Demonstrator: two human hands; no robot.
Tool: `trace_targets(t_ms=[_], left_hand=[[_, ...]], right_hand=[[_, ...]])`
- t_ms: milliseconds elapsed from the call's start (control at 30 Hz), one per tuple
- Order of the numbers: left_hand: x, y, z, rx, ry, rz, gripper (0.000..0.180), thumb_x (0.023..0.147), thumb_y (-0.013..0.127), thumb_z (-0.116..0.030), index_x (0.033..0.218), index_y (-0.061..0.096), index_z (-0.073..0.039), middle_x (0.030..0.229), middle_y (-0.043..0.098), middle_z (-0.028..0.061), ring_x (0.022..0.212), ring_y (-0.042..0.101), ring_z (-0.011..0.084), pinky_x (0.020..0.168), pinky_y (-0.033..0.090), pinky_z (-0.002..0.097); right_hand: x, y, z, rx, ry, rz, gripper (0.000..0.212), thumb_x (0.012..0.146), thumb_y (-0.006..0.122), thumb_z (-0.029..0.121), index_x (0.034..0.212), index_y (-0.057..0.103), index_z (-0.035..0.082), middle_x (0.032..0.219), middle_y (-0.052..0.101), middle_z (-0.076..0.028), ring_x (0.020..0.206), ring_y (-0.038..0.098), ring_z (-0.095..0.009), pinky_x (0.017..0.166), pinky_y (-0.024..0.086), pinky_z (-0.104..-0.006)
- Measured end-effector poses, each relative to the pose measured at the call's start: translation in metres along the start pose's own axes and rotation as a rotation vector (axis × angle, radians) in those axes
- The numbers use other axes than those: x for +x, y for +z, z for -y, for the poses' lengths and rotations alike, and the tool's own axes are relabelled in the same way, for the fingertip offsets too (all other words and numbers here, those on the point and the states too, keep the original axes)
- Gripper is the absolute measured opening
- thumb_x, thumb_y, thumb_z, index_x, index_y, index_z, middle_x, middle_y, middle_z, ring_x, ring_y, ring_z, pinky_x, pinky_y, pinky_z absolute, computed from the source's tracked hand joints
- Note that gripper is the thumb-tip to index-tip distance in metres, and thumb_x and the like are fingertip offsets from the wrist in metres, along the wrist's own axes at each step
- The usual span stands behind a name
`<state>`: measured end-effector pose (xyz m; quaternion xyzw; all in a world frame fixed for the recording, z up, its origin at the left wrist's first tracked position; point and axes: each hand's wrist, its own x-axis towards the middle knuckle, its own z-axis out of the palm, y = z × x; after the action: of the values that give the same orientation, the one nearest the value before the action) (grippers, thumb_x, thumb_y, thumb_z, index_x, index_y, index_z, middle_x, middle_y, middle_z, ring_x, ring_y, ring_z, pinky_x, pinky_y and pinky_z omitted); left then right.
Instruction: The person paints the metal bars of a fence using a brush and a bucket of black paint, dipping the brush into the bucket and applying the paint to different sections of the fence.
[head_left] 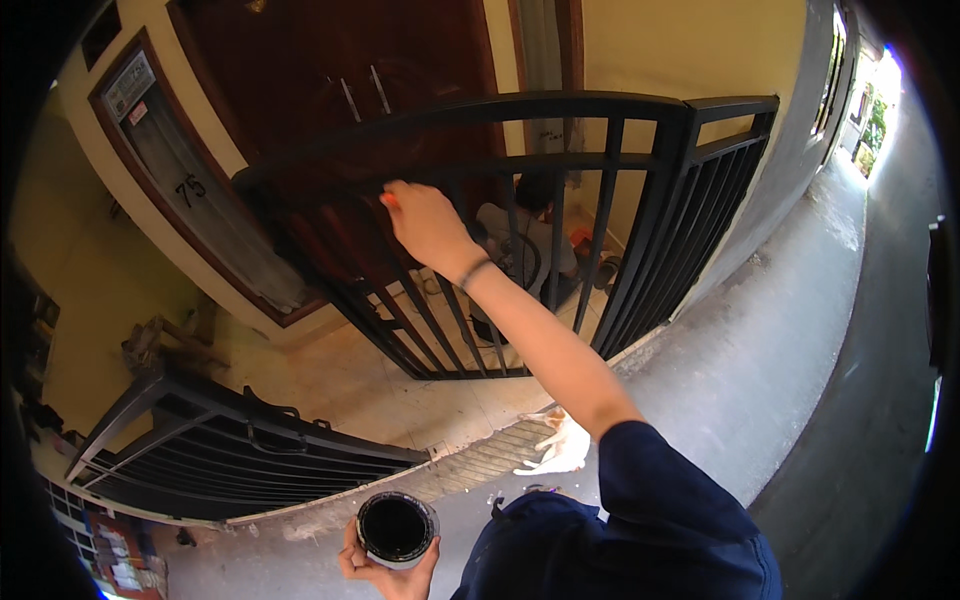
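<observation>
My left hand (385, 578) is wrapped round a small clear tub (434, 522) of black paint (394, 527) at the lower middle. The tub is upright, its rim smeared black. My right arm reaches forward over the black metal gate (590, 105). At the gate's upper rail my right hand (430, 232) is closed on what looks like a paintbrush (390, 201). Only a bit of its orange handle shows; its bristles are hidden.
A second gate leaf (270, 450) stands swung out at the left. Behind the bars a person (500, 225) in grey crouches on the tiles. A white-and-orange cat (565, 445) lies on the ramp near my body. Dark double doors (300, 60) stand beyond; a grey road (740, 370) runs right.
</observation>
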<state>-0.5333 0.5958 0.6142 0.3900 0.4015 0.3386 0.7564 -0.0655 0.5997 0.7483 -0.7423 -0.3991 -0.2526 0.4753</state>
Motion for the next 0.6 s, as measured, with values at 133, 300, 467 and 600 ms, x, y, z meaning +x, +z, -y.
trace_targets(t_ms=[133, 300, 467, 600], left_hand=[[-0.042, 0.029, -0.028, -0.190, -0.030, -0.206, 0.036, 0.089, 0.069, -0.044, 0.113, 0.077, -0.018, 0.135, 0.074, 0.0055, 0.136, 0.061, 0.0301, 0.113, 0.045, 0.0697], [-0.043, -0.016, -0.027, -0.369, -0.159, -0.257, 0.052, 0.090, 0.063, -0.042, 0.133, 0.075, -0.016, 0.153, 0.064, 0.0119, 0.146, 0.055, 0.0384, 0.113, 0.044, 0.0757], [-0.037, -0.031, -0.021, -0.396, -0.158, -0.274, 0.054, 0.091, 0.061, -0.043, 0.134, 0.074, -0.014, 0.155, 0.062, 0.0119, 0.146, 0.054, 0.0393, 0.114, 0.041, 0.0770], [-0.037, -0.016, -0.036, -0.313, -0.185, -0.266, 0.053, 0.091, 0.060, -0.042, 0.131, 0.076, -0.013, 0.153, 0.064, 0.0124, 0.146, 0.054, 0.0394, 0.115, 0.039, 0.0772]], right_hand=[[0.082, 0.048, 0.011, -0.408, 0.100, 0.010, 0.045, 0.105, 0.062, 0.020, 0.142, 0.060, -0.006, 0.104, 0.079, -0.021, 0.099, 0.077, -0.040, 0.088, 0.058, -0.0497], [0.140, 0.051, 0.026, -0.621, 0.283, 0.116, 0.065, 0.105, 0.063, 0.022, 0.160, 0.045, -0.007, 0.114, 0.081, -0.016, 0.106, 0.078, -0.031, 0.092, 0.054, -0.0451], [0.149, 0.025, 0.015, -0.691, 0.383, 0.252, 0.075, 0.100, 0.071, 0.022, 0.161, 0.041, -0.010, 0.119, 0.081, -0.014, 0.108, 0.078, -0.029, 0.092, 0.053, -0.0436], [0.142, 0.026, 0.008, -0.765, 0.340, 0.201, 0.071, 0.098, 0.074, 0.023, 0.156, 0.050, -0.009, 0.114, 0.082, -0.011, 0.104, 0.078, -0.028, 0.091, 0.053, -0.0424]])
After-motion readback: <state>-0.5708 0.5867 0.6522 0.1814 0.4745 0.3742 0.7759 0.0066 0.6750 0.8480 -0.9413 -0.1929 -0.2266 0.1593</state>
